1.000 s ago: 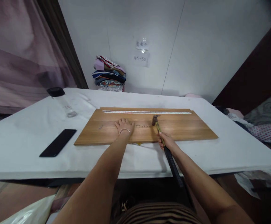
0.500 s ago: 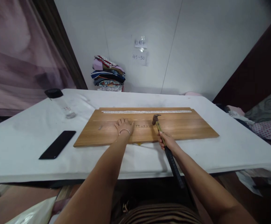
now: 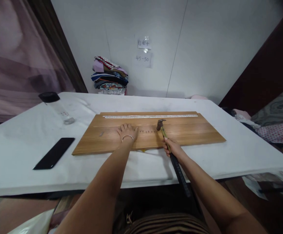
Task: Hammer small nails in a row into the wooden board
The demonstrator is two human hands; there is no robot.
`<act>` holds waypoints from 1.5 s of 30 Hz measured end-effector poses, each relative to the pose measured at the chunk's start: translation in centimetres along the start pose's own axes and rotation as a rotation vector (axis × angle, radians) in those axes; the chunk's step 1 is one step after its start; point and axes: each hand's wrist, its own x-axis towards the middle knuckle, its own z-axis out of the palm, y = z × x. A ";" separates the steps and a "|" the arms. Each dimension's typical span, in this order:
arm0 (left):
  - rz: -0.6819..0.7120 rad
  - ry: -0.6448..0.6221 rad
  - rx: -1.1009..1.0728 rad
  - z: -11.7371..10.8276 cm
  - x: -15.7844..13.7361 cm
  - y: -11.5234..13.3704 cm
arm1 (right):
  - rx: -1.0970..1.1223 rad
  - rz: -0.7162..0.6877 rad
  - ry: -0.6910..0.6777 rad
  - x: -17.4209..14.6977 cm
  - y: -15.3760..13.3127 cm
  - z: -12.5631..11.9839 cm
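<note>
My left hand [image 3: 127,132] lies flat on a brown wooden board [image 3: 187,130], fingers spread, just left of a row of several small nails [image 3: 147,131]. A claw hammer [image 3: 178,170] with a yellow and black handle is gripped in my right hand [image 3: 172,148] near the board's front edge. The hammer's head is over the right end of the nail row; whether it touches the wood I cannot tell. Two white strips [image 3: 151,116] run along the far side of the board. A small metal piece [image 3: 101,133] lies on its left part.
The board rests on a white-covered table [image 3: 241,156]. On the left are a black phone [image 3: 55,153] and a clear bottle with a dark lid [image 3: 58,107]. Folded cloths [image 3: 110,76] are stacked by the wall, which bears paper notes [image 3: 143,59].
The view has shifted slightly, so the scene sits a little further left. My left hand stays pressed on the board, and my right hand keeps the hammer over the nail row.
</note>
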 end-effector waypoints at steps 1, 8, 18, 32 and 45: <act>0.000 -0.001 -0.002 0.0 0.0 0.0 | -0.003 0.001 -0.002 0.0 0.0 0.0; 0.002 -0.011 -0.008 -0.1 0.0 0.0 | -0.007 -0.014 0.008 -0.2 0.0 -0.1; -0.007 -0.002 -0.010 0.3 0.3 0.0 | -0.018 -0.021 0.004 0.0 0.1 -0.2; -0.002 0.007 -0.016 0.3 0.3 0.0 | -0.006 -0.019 -0.006 0.3 0.3 -0.4; -0.002 -0.016 -0.022 0.2 0.2 0.0 | -0.012 -0.028 -0.008 -0.1 0.0 -0.2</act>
